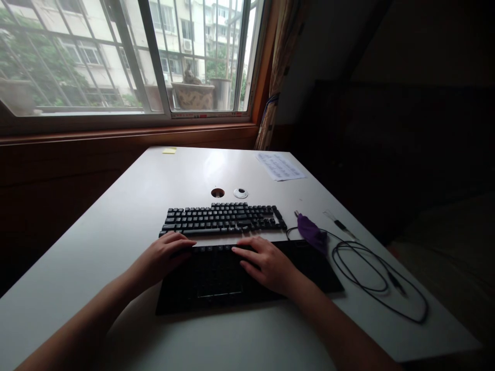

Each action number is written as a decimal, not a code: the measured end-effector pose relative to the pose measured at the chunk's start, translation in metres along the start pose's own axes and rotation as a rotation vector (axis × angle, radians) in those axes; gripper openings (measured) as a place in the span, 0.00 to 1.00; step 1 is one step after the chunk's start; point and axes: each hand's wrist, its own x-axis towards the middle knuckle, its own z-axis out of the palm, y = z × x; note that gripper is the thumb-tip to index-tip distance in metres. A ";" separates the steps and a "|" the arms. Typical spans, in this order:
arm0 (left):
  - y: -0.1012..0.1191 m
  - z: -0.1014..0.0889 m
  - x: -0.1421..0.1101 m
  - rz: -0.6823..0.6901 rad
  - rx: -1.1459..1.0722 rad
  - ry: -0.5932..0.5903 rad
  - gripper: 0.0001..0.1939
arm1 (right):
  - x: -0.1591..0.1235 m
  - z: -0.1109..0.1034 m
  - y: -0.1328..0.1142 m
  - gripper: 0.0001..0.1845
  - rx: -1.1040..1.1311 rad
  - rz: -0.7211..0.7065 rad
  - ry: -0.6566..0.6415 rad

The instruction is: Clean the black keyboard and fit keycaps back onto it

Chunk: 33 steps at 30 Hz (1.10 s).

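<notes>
Both of my hands rest palm down on a flat black keyboard base (320, 268) with a touchpad, near the front of the white table (116, 221). My left hand (167, 255) lies on its left part with fingers stretched out towards the top row. My right hand (265, 260) lies at its middle, fingers spread flat on the keys. Neither hand holds anything. Just beyond the fingertips sits a separate black keyboard (222, 218), lying level on the table.
A purple object (311, 233) and a looped black cable (371, 275) lie to the right of the keyboards. A printed sheet (280, 166) is at the far right, a yellow note (169, 150) at the far edge. A cable hole (217, 192) and its cap (240, 193) are behind the keyboard. A barred window is beyond.
</notes>
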 end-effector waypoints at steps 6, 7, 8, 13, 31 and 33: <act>0.002 -0.003 0.001 -0.002 -0.001 -0.015 0.11 | -0.001 -0.001 0.000 0.22 -0.002 -0.001 -0.006; 0.002 -0.003 0.000 -0.003 0.000 -0.019 0.11 | -0.002 -0.002 -0.001 0.23 -0.011 -0.006 -0.001; 0.002 -0.003 0.000 -0.004 0.002 -0.023 0.11 | -0.003 -0.003 -0.003 0.24 -0.017 -0.016 0.008; 0.001 -0.003 0.000 0.007 0.005 -0.022 0.11 | -0.005 -0.009 -0.008 0.28 0.027 -0.103 0.011; -0.001 -0.002 -0.003 -0.013 -0.007 -0.041 0.12 | -0.006 -0.008 -0.004 0.31 0.075 -0.096 -0.010; 0.000 -0.002 -0.003 -0.017 -0.008 -0.041 0.12 | -0.006 -0.008 -0.004 0.30 0.071 -0.070 -0.021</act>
